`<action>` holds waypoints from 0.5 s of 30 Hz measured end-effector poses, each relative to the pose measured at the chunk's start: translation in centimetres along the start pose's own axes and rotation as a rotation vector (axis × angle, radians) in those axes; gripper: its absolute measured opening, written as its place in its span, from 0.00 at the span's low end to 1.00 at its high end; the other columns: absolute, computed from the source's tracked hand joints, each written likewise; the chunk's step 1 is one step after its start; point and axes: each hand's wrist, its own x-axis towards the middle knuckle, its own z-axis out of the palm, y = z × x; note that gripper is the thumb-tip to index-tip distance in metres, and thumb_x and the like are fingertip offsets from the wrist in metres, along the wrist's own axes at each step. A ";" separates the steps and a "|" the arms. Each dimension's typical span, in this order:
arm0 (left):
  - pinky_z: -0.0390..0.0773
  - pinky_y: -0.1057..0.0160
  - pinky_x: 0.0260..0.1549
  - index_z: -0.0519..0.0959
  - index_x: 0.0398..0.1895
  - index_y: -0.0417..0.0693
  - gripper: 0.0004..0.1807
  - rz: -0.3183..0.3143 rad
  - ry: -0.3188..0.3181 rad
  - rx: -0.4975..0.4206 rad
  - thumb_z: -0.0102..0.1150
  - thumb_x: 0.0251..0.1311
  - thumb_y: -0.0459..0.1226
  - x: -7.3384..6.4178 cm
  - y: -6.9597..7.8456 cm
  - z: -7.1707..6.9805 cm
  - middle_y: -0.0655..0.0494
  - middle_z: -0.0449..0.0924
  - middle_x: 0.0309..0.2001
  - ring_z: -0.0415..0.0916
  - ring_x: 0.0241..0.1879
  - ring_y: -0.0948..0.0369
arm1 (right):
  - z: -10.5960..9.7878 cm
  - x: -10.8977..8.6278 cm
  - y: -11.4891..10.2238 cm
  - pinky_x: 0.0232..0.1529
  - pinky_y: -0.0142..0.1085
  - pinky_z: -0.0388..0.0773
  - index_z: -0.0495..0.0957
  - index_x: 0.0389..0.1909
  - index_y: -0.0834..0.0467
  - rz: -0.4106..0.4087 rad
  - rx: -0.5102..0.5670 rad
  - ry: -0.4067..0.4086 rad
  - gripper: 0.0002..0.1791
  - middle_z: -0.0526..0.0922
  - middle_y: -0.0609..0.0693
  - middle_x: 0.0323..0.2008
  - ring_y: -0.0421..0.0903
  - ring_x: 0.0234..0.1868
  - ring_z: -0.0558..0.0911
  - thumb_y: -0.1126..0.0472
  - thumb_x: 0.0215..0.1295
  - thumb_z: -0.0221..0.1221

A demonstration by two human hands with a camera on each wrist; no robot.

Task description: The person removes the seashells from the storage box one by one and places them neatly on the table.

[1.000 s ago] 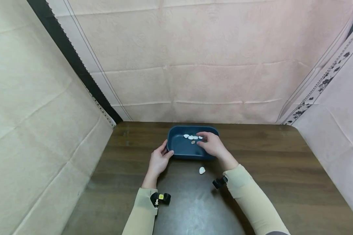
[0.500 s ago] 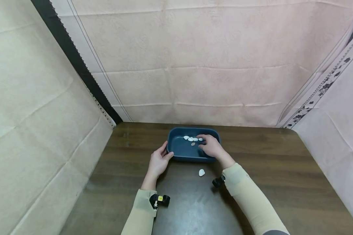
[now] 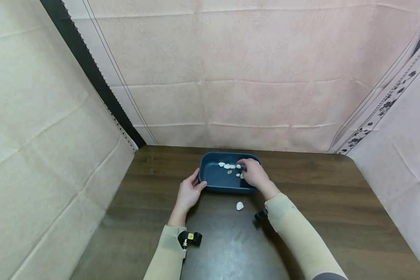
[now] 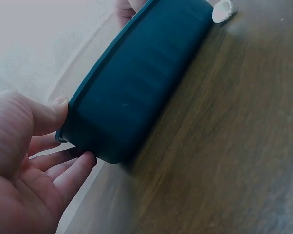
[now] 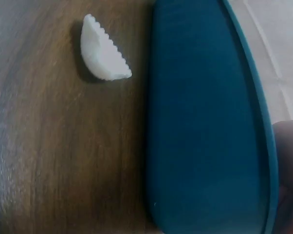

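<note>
A blue rectangular tray stands on the table, with several small white shells and a brownish one inside it. My left hand grips the tray's left front corner; in the left wrist view the thumb lies at the rim and the other fingers touch the side. My right hand reaches over the right side into the tray, its fingers down among the shells. Whether it pinches one is hidden. On the table in front of the tray lies a white shell with a toothed edge.
The brown wooden table extends to both sides and in front of the tray. Light cloth hangs behind the table and on both sides. Each wrist carries a small black camera.
My right hand has drawn slightly right within the tray and its fingers have come closer together. Small white shells now show beside its thumb. The left hand keeps its grip on the corner.
</note>
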 end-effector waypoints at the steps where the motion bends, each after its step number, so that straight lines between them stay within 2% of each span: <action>1: 0.76 0.48 0.66 0.65 0.82 0.46 0.35 -0.003 0.002 0.000 0.64 0.76 0.33 0.0 0.0 0.0 0.43 0.68 0.78 0.71 0.73 0.46 | 0.0 0.0 -0.1 0.63 0.56 0.81 0.83 0.64 0.63 0.013 -0.031 -0.007 0.21 0.82 0.63 0.62 0.58 0.57 0.81 0.72 0.72 0.59; 5: 0.76 0.49 0.66 0.66 0.82 0.47 0.35 -0.011 0.005 0.002 0.65 0.76 0.34 0.0 0.1 0.0 0.44 0.68 0.78 0.72 0.72 0.47 | 0.2 0.0 -0.5 0.63 0.58 0.81 0.85 0.60 0.64 0.067 -0.089 -0.056 0.17 0.84 0.63 0.60 0.58 0.56 0.81 0.68 0.73 0.62; 11: 0.76 0.49 0.66 0.66 0.82 0.48 0.35 -0.003 0.006 0.004 0.65 0.75 0.34 -0.1 0.1 0.1 0.43 0.68 0.78 0.72 0.72 0.46 | 0.5 0.1 -0.5 0.59 0.56 0.84 0.87 0.56 0.64 0.115 -0.066 -0.081 0.14 0.87 0.62 0.56 0.56 0.48 0.84 0.68 0.74 0.61; 15: 0.77 0.49 0.66 0.66 0.82 0.47 0.35 0.003 0.009 0.006 0.65 0.75 0.34 -0.1 0.0 0.0 0.43 0.68 0.78 0.73 0.72 0.46 | 0.6 0.2 -0.4 0.56 0.55 0.86 0.88 0.54 0.64 0.111 -0.070 -0.079 0.13 0.88 0.60 0.54 0.54 0.45 0.85 0.67 0.74 0.63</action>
